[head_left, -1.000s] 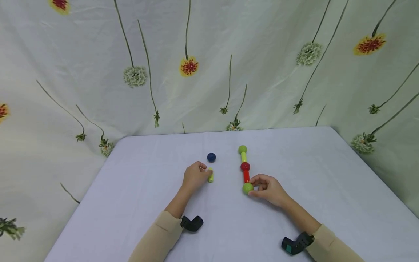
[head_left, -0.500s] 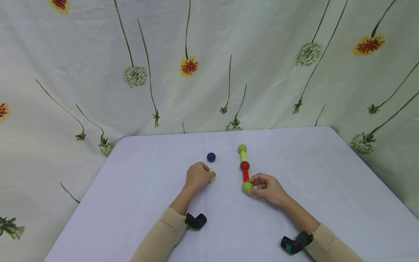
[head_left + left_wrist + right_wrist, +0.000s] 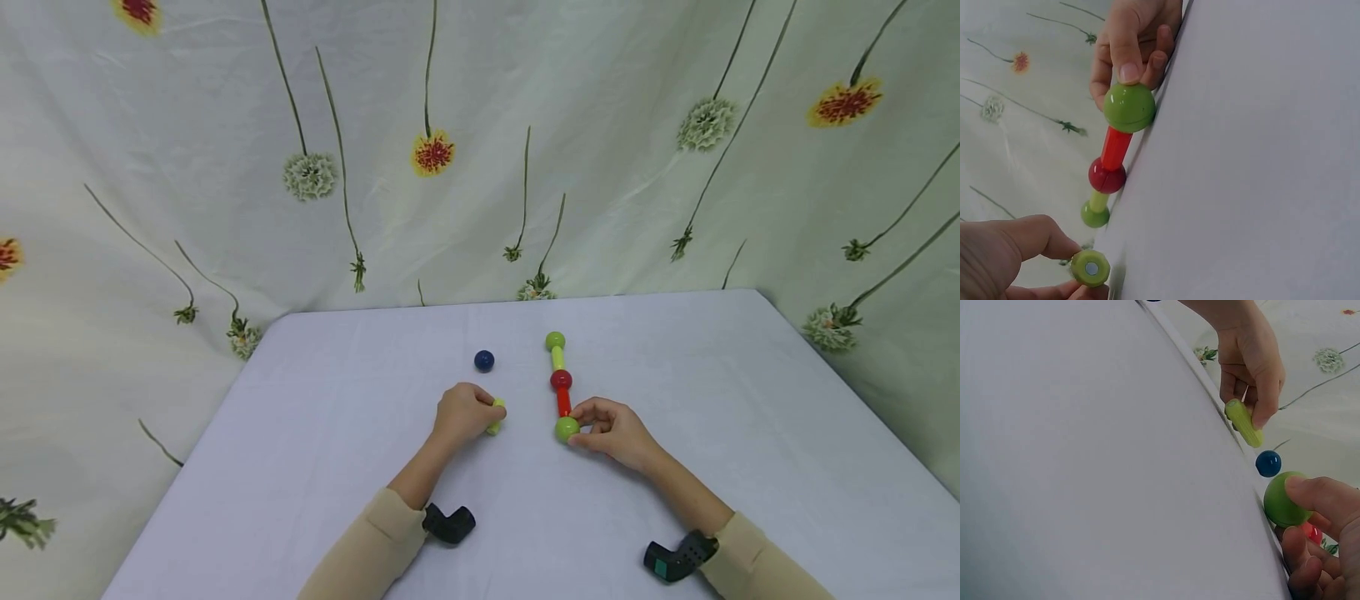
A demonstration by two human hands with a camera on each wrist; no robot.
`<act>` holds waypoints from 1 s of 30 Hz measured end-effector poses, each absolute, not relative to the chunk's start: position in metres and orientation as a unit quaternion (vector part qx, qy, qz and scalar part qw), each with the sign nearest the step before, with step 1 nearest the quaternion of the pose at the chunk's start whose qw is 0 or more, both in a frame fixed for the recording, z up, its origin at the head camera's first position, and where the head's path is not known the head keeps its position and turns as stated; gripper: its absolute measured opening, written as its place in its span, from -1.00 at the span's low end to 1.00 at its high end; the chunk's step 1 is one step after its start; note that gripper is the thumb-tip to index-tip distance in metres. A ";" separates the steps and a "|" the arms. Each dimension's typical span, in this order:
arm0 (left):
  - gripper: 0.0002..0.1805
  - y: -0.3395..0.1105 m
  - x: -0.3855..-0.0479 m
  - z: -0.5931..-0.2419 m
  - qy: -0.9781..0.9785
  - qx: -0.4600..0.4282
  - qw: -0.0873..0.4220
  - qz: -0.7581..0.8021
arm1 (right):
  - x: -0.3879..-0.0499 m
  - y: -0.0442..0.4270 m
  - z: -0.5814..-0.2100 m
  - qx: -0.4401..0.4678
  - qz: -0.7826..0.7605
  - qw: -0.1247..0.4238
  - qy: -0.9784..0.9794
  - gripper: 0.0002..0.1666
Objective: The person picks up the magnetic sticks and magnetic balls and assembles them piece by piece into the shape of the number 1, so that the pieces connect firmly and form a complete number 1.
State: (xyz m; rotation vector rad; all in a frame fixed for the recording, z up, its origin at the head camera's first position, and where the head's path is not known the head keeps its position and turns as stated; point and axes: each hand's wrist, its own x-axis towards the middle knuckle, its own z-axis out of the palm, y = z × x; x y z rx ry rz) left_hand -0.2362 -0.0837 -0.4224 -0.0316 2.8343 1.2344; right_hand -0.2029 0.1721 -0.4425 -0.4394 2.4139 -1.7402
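My left hand (image 3: 463,414) pinches a short yellow-green rod (image 3: 1244,423) between thumb and fingers; the left wrist view shows a pale round spot on its end. With thumb and fingers my right hand (image 3: 617,435) holds the near green ball (image 3: 1129,107). That ball ends a chain on the table: a red rod (image 3: 1116,149), a red ball (image 3: 561,380), a yellow-green rod (image 3: 557,358) and a far green ball (image 3: 555,340), joined in a line. A loose dark blue ball (image 3: 484,361) lies beyond my left hand, apart from the chain.
White cloth covers the table (image 3: 300,467), whose back edge meets a flower-printed curtain (image 3: 465,225). Black devices are strapped to the left wrist (image 3: 448,525) and the right wrist (image 3: 681,557).
The left hand has taken hold of the loose yellow-green rod and moved it slightly right and nearer, tilting it. The right hand and the chain have barely shifted.
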 end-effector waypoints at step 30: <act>-0.84 -0.041 -0.194 -0.433 0.812 0.017 0.162 0.560 | -0.204 0.171 -0.441 -0.137 -0.577 0.071 0.802 -0.64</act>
